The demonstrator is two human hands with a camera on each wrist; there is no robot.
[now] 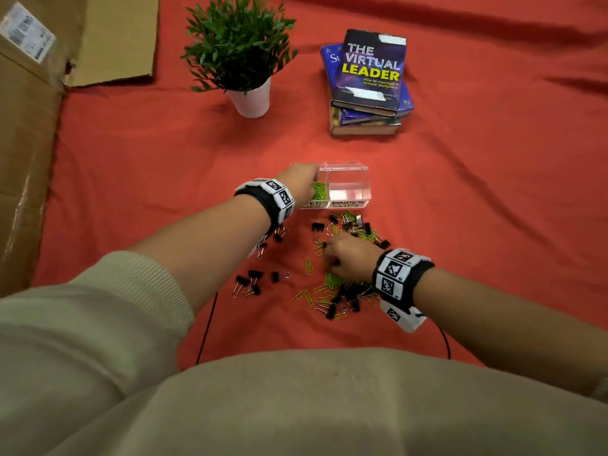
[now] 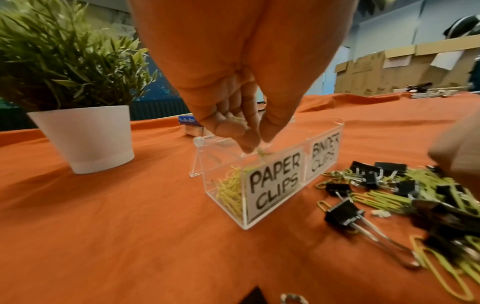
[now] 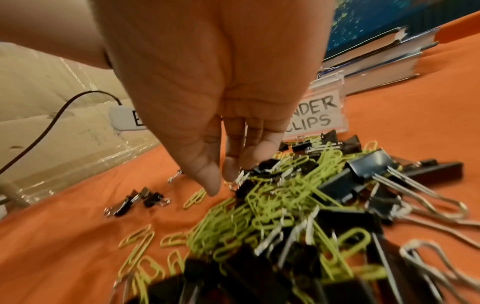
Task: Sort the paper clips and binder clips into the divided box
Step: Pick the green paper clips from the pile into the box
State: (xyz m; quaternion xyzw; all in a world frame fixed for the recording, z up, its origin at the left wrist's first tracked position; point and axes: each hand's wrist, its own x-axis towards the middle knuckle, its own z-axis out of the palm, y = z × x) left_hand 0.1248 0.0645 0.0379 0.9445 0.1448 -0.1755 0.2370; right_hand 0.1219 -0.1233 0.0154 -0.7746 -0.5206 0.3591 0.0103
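Note:
A clear divided box (image 1: 349, 191) labelled "PAPER CLIPS" (image 2: 275, 182) and "BINDER CLIPS" (image 3: 317, 115) stands on the red cloth. Green paper clips (image 2: 230, 192) lie in its left compartment; the right one looks empty. My left hand (image 2: 255, 144) hangs over the left compartment and pinches a few green paper clips, one dangling into the box. A mixed pile of green paper clips (image 1: 332, 282) and black binder clips (image 3: 361, 179) lies in front of the box. My right hand (image 3: 223, 182) reaches down into the pile; thumb and fingertips pinch a small black binder clip.
A potted plant (image 1: 245, 57) and a stack of books (image 1: 370, 83) stand behind the box. Flattened cardboard (image 1: 29, 133) lines the left edge. A few loose binder clips (image 1: 249, 283) lie left of the pile. Black cables (image 1: 207, 327) run from both wrists toward my body.

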